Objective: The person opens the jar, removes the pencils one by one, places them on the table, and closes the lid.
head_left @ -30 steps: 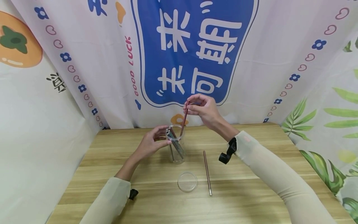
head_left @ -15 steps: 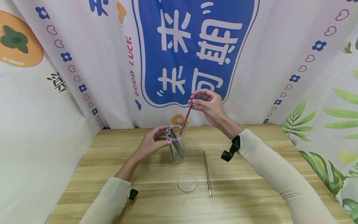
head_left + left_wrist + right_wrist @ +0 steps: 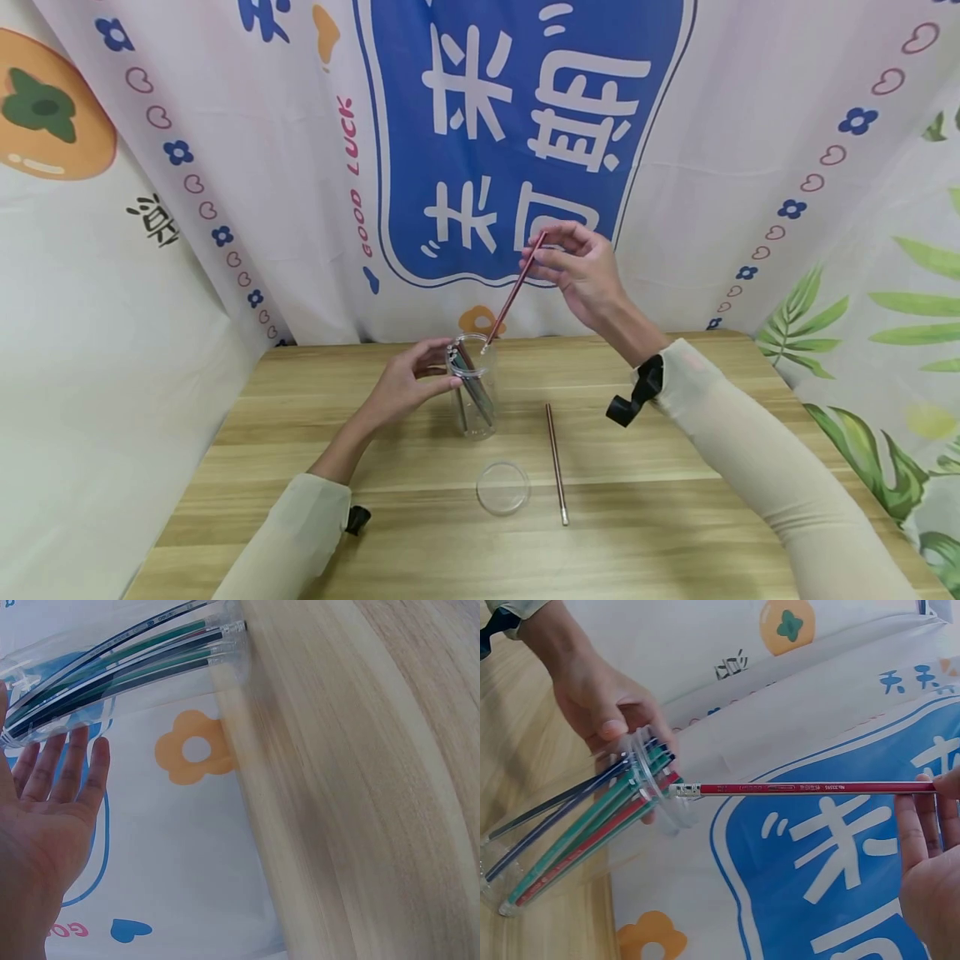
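Observation:
My right hand (image 3: 588, 271) pinches a red pencil (image 3: 517, 289) by its far end. The pencil slants down to the left, its eraser end at the mouth of a clear round jar (image 3: 480, 408). That jar stands on the table, and my left hand (image 3: 408, 379) grips it near the rim with thumb and fingers. Inside lean several pencils; in the right wrist view a green pencil (image 3: 592, 817), a dark blue one and a red one show. Another reddish pencil (image 3: 556, 462) lies on the table, its eraser end toward me.
A clear round lid (image 3: 502, 488) lies flat on the wooden table (image 3: 637, 517), in front of the jar and left of the lying pencil. Behind the table's back edge hangs a printed cloth (image 3: 675, 275).
My right hand has moved up and to the right, drawing the red pencil upward so that its eraser end rose from inside the jar to the rim. The left hand and jar stayed put.

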Demonstrator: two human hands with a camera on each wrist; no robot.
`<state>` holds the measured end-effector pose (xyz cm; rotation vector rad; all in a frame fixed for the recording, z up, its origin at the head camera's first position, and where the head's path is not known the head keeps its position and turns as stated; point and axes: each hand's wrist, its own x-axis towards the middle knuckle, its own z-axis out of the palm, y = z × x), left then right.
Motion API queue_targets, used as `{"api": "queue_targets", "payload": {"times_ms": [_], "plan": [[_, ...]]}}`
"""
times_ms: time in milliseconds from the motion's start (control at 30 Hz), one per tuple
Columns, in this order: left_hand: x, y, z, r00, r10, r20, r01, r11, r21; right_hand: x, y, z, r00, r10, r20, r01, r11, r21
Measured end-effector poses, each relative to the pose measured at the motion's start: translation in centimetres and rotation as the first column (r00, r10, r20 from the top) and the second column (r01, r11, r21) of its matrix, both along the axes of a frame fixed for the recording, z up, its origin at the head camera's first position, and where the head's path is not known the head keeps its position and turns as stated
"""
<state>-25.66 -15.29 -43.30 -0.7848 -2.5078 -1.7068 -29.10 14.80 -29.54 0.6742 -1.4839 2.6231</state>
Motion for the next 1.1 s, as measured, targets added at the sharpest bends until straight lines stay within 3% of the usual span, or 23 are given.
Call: {"api": "queue_targets", "payload": {"times_ms": [333,700,1100], "plan": [[-0.1,0.0,0.1,1.000,0.000,0.007,0.000,1.000,-0.010,0.4,1.8,0.9,1.000,-0.008,0.010,0.008,0.999,-0.042],[-0.2,0.0,0.3,1.000,-0.006,-0.010,0.006,1.000,0.006,0.8,3.9,0.4,1.000,-0.017,0.020,0.017,1.000,0.003],[-0.1,0.3,0.0,0.999,0.012,-0.036,-0.012,1.000,-0.005,1.2,5.4,-1.9,0.996,-0.053,0.076,0.038,0.980,0.194]]}}
